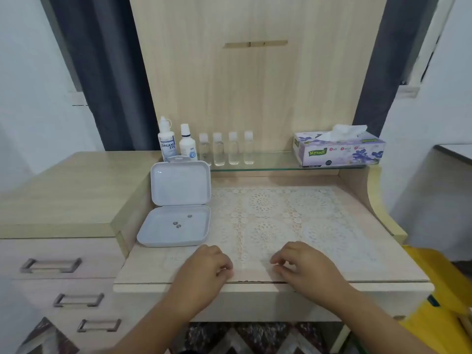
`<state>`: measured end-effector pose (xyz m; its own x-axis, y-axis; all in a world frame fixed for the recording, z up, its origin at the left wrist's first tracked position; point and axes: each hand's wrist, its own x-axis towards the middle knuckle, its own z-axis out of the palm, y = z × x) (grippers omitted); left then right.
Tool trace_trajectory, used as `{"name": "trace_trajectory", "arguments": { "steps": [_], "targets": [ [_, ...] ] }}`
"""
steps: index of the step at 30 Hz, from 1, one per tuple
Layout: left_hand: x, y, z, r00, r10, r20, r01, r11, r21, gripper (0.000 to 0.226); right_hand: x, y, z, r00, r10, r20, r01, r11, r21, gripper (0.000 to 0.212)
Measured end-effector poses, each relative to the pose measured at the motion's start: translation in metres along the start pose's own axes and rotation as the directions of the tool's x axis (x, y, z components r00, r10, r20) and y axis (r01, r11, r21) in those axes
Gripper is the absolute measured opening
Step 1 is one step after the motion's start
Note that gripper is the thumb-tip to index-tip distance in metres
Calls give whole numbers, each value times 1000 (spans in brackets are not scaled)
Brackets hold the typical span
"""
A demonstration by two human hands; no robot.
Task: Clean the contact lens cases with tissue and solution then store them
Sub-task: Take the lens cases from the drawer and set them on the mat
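A pale grey hinged storage box [163, 233] lies open at the left of the desk, lid upright, with three small round metal pieces inside. On the glass shelf [275, 162] behind stand two white solution bottles [167, 143] [187, 145] and several small clear vials with white caps [226, 152]. A purple flowered tissue box [337, 150] sits at the shelf's right end, a tissue sticking out. My left hand [207, 267] and my right hand [304, 264] rest near the desk's front edge, fingers curled, holding nothing.
A white lace mat [281, 215] covers the desk top. A drawer unit with metal handles [51, 265] stands at the left. Something yellow [439, 282] lies at the right. A wooden panel rises behind the shelf.
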<state>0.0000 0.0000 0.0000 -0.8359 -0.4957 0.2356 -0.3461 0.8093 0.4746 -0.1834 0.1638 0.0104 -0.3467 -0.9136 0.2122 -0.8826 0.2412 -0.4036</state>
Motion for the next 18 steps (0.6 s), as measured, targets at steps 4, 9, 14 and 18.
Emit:
{"name": "trace_trajectory", "arguments": {
  "steps": [4,9,14,18],
  "targets": [
    [-2,2,3,998,18,55,-14,997,-76,7,-10,4,0,998,1,67,-2,1000,5,9],
    [-1,0,4,987,89,132,-65,982,-178,4,-10,6,0,995,-3,103,-1,999,41,5],
    [-2,-4,6,977,122,177,-78,969,-235,15,-5,3,-5,986,-22,167,4,994,107,5],
    [-6,-5,8,974,152,166,-117,972,-204,16,-6,5,-7,981,-58,184,32,989,142,7]
  ]
}}
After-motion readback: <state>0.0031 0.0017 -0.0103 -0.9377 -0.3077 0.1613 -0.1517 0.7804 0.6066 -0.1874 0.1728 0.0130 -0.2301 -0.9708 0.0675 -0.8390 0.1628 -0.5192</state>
